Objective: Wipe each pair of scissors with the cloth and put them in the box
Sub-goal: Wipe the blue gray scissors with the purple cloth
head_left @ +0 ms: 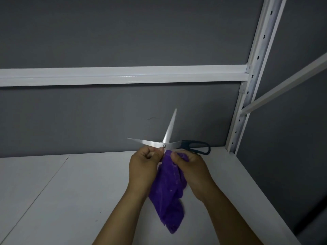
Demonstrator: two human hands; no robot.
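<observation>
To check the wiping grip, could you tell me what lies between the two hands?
In the head view, the purple cloth hangs between the left hand and right hand, below the open scissors.

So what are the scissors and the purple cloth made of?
The scissors have blades that look like polished steel: bright and mirror-shiny. Their handle looks like matte black plastic. The cloth looks soft and fuzzy, probably microfibre, since it hangs limp in folds.

The scissors (172,145) are held over the shelf (79,191); the cloth (166,188) is hung beneath them, between the left hand (144,167) and right hand (192,169).
</observation>
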